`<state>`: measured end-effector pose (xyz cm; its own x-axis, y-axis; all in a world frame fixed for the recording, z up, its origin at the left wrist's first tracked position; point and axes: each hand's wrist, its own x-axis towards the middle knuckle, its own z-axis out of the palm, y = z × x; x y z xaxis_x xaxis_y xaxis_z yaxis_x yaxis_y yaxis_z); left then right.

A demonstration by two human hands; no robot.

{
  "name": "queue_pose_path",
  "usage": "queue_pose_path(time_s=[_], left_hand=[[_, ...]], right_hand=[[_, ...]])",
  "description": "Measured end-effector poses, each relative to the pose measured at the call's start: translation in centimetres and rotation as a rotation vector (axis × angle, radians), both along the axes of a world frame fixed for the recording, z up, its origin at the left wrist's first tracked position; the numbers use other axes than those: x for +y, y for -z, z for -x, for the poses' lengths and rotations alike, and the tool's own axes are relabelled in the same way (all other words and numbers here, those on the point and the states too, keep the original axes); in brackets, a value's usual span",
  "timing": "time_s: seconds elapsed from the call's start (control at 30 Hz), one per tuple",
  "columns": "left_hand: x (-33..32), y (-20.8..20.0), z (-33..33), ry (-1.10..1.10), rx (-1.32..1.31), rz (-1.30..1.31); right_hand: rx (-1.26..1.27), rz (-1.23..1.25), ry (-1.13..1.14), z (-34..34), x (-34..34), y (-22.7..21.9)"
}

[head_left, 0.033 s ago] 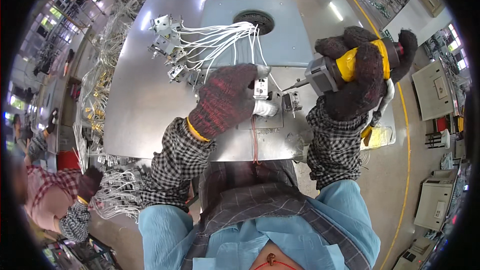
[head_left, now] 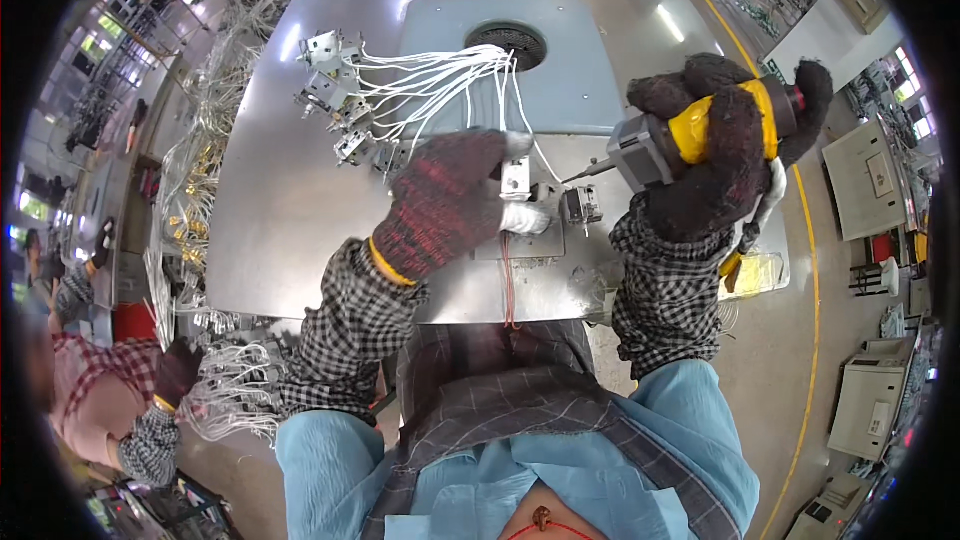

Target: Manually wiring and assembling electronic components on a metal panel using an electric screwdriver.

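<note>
My left hand [head_left: 440, 200], in a dark red-black knitted glove with white fingertips, pinches a small white block-shaped electrical part [head_left: 516, 178] upright between thumb and fingers. White wires [head_left: 430, 80] run above it toward a round dark opening, and thin reddish wires [head_left: 509, 285] hang below it over the table edge. My right hand [head_left: 735, 165], gloved too, is wrapped round a power screwdriver [head_left: 642, 152] bound with yellow tape. Its bit points left toward the white block, with a gap between them. A small metal-and-black switch-like part [head_left: 582, 205] lies just under the bit.
The metal table [head_left: 290, 200] bears a grey-blue panel [head_left: 580, 50] with the round opening [head_left: 510, 40]. Several metal-cased parts [head_left: 335, 90] sit at the wires' left ends. Bundled cables [head_left: 190, 170] hang at the left, where another person's gloved hand [head_left: 178, 370] works among white wires.
My left hand has shifted slightly left with the white block. The screwdriver in my right hand stays almost in place.
</note>
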<state>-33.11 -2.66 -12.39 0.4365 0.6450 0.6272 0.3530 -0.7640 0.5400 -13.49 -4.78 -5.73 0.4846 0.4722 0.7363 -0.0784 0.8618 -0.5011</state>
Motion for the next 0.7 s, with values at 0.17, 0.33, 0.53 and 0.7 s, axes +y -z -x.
queue_pose_path(time_s=[0.17,0.33,0.53,0.7], left_hand=[[-0.1,0.2,-2.7,-0.042,0.087,-0.113],[-0.4,-1.8,0.4,-0.134,0.191,0.345],[-0.4,-0.7,1.1,-0.097,0.399,0.096],[-0.4,-0.7,1.3,-0.064,0.260,0.164]], right_hand=[[-0.124,0.060,0.087,0.6,-0.1,0.0],[-0.068,-0.021,-0.059,-0.8,0.2,0.6],[-0.133,0.053,-0.097,0.8,-0.4,1.0],[-0.133,0.149,-0.145,1.8,-0.6,1.7]])
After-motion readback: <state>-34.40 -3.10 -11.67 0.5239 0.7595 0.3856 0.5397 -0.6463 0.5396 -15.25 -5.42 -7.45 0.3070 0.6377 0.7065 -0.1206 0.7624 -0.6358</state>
